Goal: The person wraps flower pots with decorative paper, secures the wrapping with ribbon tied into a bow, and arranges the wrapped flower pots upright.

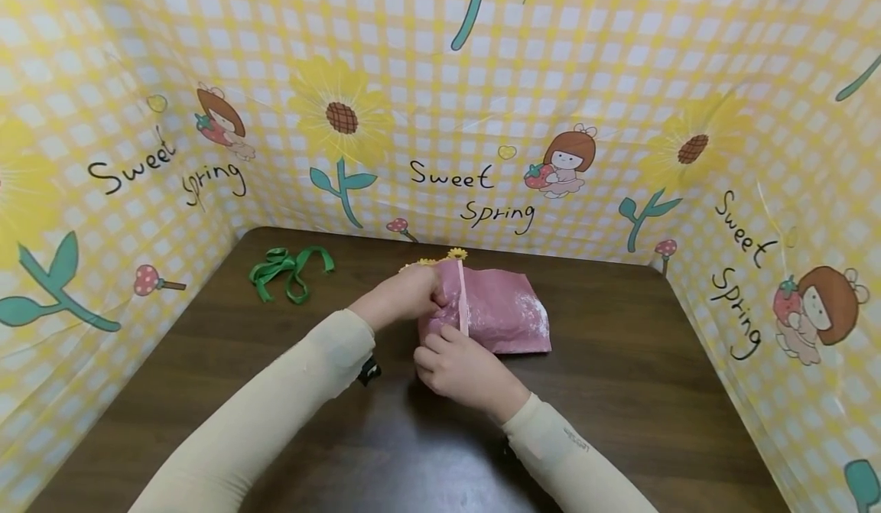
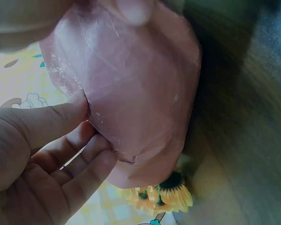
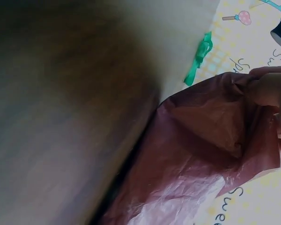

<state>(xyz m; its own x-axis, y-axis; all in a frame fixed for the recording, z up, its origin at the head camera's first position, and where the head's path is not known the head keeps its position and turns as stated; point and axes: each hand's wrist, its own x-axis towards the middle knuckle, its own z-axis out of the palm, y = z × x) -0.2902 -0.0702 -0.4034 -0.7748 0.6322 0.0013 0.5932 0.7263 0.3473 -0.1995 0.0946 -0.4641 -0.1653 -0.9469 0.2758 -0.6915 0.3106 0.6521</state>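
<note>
A pink wrapping-paper bundle [image 1: 505, 306] lies on the table with a pale strip across it and whitish creased patches. Yellow sunflowers [image 1: 457, 254] peek out behind its far left side, and the left wrist view shows sunflower heads [image 2: 173, 190] beyond the paper's edge. My left hand [image 1: 411, 295] is at the bundle's left end; in its wrist view, thumb and fingers pinch the edge of the pink paper [image 2: 136, 93]. My right hand [image 1: 468, 371] grips the near left corner of the paper with curled fingers. Folded paper [image 3: 201, 136] fills much of the right wrist view.
A loose green ribbon [image 1: 292, 272] lies in loops at the table's back left. The dark wooden table [image 1: 619, 391] is bounded at the back and sides by yellow checked cloth [image 1: 440, 115] printed with flowers and lettering.
</note>
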